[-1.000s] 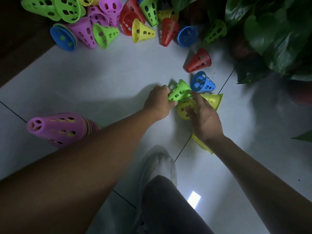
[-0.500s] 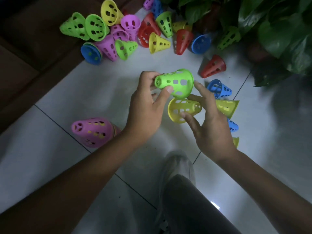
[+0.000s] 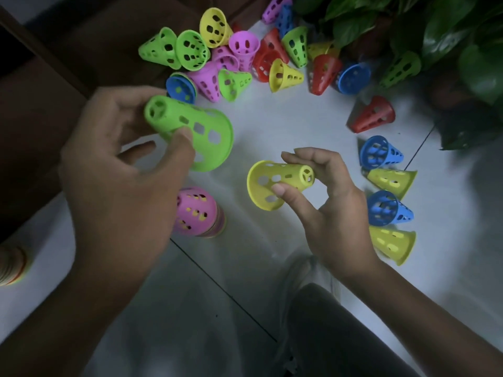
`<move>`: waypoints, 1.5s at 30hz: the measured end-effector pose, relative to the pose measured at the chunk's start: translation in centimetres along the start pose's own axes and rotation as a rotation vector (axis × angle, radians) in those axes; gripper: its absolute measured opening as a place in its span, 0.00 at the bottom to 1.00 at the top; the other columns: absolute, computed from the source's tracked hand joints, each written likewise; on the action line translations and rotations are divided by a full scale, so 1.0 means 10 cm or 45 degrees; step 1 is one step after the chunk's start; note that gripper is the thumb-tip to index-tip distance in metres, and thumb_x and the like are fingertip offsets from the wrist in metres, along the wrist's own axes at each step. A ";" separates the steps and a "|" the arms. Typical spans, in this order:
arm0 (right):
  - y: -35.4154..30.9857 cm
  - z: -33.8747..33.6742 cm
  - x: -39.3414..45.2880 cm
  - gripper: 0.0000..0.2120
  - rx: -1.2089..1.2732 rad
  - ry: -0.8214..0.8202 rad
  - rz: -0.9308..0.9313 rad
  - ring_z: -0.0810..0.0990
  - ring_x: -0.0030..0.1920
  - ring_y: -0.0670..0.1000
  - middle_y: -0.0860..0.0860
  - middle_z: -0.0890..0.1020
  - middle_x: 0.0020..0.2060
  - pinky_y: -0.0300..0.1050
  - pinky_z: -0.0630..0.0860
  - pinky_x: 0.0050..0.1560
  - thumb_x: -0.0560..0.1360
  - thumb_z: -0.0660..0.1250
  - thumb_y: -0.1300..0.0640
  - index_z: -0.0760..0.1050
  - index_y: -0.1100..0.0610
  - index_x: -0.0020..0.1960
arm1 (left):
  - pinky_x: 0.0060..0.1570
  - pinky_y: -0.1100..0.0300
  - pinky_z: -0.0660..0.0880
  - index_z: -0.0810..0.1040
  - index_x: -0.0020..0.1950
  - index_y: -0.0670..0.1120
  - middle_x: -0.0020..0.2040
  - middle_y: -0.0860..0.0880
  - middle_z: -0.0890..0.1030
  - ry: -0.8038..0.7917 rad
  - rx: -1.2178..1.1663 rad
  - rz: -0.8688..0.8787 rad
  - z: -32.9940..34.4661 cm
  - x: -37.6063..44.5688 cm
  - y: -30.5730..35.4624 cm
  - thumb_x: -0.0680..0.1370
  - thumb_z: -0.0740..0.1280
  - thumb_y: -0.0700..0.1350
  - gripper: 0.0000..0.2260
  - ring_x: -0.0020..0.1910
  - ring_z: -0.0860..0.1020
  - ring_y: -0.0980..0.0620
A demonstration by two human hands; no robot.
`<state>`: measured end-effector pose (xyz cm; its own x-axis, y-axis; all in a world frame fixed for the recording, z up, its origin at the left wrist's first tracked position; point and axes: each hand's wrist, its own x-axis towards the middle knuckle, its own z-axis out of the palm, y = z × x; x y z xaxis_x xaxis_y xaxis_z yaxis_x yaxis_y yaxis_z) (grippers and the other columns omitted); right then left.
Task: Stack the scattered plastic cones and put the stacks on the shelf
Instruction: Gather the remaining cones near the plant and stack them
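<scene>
Above the pale tiled floor, the left hand grips a green cone on its side, thumb and fingers curled round the narrow end, the wide mouth facing right and down. Across from it and well apart, the right hand pinches a yellow cone between thumb and fingers near its narrow tip, its wide mouth facing left toward the green one. Just below the left hand a pink-topped stack of cones stands on the floor. To the right of the right hand lie two blue cones and two yellow ones in a loose column, with a red cone above them. At the top lies a scattered pile of cones in green, yellow, pink, red and blue, beside the leaves of a plant. A trouser leg and a shoe show at the bottom.
</scene>
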<state>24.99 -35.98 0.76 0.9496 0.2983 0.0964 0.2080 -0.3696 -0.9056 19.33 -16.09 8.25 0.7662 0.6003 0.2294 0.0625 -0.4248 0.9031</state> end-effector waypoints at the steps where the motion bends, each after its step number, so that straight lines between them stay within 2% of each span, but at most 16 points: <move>1: -0.04 0.03 0.00 0.21 0.032 0.010 0.004 0.80 0.61 0.41 0.39 0.82 0.58 0.34 0.73 0.61 0.74 0.75 0.51 0.71 0.50 0.62 | 0.59 0.48 0.79 0.76 0.55 0.62 0.54 0.54 0.84 0.009 0.022 0.002 -0.05 0.00 -0.01 0.75 0.70 0.47 0.12 0.55 0.83 0.52; 4: -0.15 0.11 0.00 0.21 0.098 0.022 0.019 0.81 0.60 0.43 0.40 0.83 0.56 0.34 0.74 0.59 0.74 0.75 0.50 0.71 0.52 0.63 | 0.59 0.47 0.79 0.77 0.56 0.64 0.54 0.56 0.84 0.033 0.080 -0.007 -0.13 -0.04 -0.07 0.75 0.71 0.47 0.14 0.55 0.83 0.53; 7: -0.24 0.19 0.01 0.22 0.161 0.011 0.029 0.81 0.60 0.44 0.41 0.84 0.56 0.34 0.75 0.57 0.75 0.74 0.50 0.70 0.52 0.64 | 0.60 0.50 0.78 0.78 0.58 0.60 0.52 0.57 0.83 0.020 0.149 -0.022 -0.16 -0.09 -0.15 0.75 0.70 0.47 0.14 0.55 0.82 0.56; 11: -0.35 0.26 0.05 0.22 0.217 -0.009 0.027 0.81 0.60 0.46 0.42 0.84 0.56 0.34 0.75 0.55 0.75 0.73 0.49 0.69 0.51 0.65 | 0.58 0.47 0.79 0.79 0.61 0.59 0.54 0.56 0.83 -0.032 0.215 -0.054 -0.19 -0.15 -0.25 0.74 0.70 0.48 0.16 0.56 0.81 0.54; 16: -0.45 0.33 0.09 0.22 0.249 -0.026 0.020 0.81 0.60 0.46 0.43 0.84 0.56 0.38 0.77 0.56 0.75 0.73 0.49 0.69 0.52 0.65 | 0.56 0.49 0.79 0.80 0.62 0.54 0.55 0.54 0.81 -0.150 0.289 -0.069 -0.20 -0.31 -0.39 0.73 0.70 0.45 0.18 0.55 0.80 0.54; 22: -0.53 0.41 0.10 0.18 0.311 -0.043 -0.022 0.83 0.57 0.50 0.46 0.84 0.54 0.53 0.78 0.59 0.74 0.76 0.53 0.71 0.54 0.58 | 0.55 0.48 0.78 0.80 0.59 0.48 0.54 0.52 0.81 -0.240 0.315 -0.049 -0.26 -0.45 -0.52 0.74 0.70 0.45 0.13 0.55 0.79 0.52; 28: -0.66 0.51 0.13 0.20 0.365 -0.078 -0.044 0.82 0.55 0.51 0.47 0.83 0.50 0.51 0.79 0.58 0.70 0.79 0.54 0.72 0.54 0.54 | 0.56 0.48 0.78 0.80 0.58 0.46 0.53 0.53 0.82 -0.193 0.304 0.023 -0.38 -0.44 -0.46 0.77 0.68 0.45 0.11 0.56 0.80 0.51; 31: -0.72 0.56 0.14 0.21 0.255 -0.119 -0.095 0.81 0.53 0.49 0.47 0.82 0.47 0.48 0.79 0.55 0.68 0.81 0.51 0.72 0.54 0.53 | 0.50 0.57 0.78 0.80 0.56 0.48 0.49 0.55 0.82 -0.100 0.338 0.054 -0.47 -0.42 -0.44 0.79 0.67 0.45 0.07 0.51 0.81 0.55; 35: -0.74 0.66 0.13 0.21 -0.035 -0.244 -0.221 0.78 0.51 0.43 0.46 0.79 0.48 0.37 0.74 0.49 0.68 0.80 0.48 0.74 0.54 0.52 | 0.43 0.49 0.78 0.81 0.52 0.49 0.44 0.54 0.82 -0.008 0.381 0.003 -0.58 -0.45 -0.44 0.79 0.66 0.46 0.05 0.45 0.80 0.50; 37: -0.69 0.73 0.12 0.20 -0.149 -0.334 -0.276 0.76 0.49 0.43 0.45 0.78 0.48 0.38 0.72 0.47 0.68 0.79 0.47 0.75 0.53 0.52 | 0.42 0.48 0.77 0.81 0.49 0.48 0.42 0.52 0.81 -0.002 0.393 -0.017 -0.60 -0.48 -0.41 0.78 0.66 0.46 0.04 0.43 0.79 0.49; 40: -0.59 0.85 0.09 0.19 -0.291 -0.480 -0.343 0.77 0.47 0.48 0.45 0.77 0.50 0.42 0.72 0.45 0.70 0.75 0.44 0.75 0.54 0.55 | 0.37 0.53 0.75 0.81 0.48 0.45 0.38 0.50 0.79 -0.049 0.420 0.021 -0.60 -0.50 -0.34 0.78 0.66 0.45 0.05 0.38 0.77 0.50; 42: -0.53 0.90 0.08 0.19 -0.323 -0.509 -0.399 0.77 0.47 0.50 0.47 0.77 0.51 0.43 0.73 0.45 0.72 0.72 0.45 0.75 0.55 0.57 | 0.35 0.56 0.74 0.80 0.48 0.45 0.37 0.50 0.78 -0.087 0.439 0.034 -0.60 -0.50 -0.29 0.78 0.66 0.46 0.07 0.37 0.76 0.52; 45: -0.47 0.90 0.03 0.18 -0.285 -0.496 -0.385 0.77 0.52 0.50 0.50 0.78 0.55 0.40 0.73 0.50 0.75 0.73 0.50 0.75 0.57 0.61 | 0.35 0.55 0.73 0.80 0.48 0.44 0.36 0.51 0.78 -0.141 0.454 0.061 -0.59 -0.53 -0.23 0.78 0.66 0.47 0.07 0.37 0.76 0.51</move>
<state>22.20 -26.21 1.38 0.6914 0.7087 0.1402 0.5437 -0.3826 -0.7470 11.31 -14.31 7.11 0.8369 0.5054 0.2103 0.2287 -0.6719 0.7045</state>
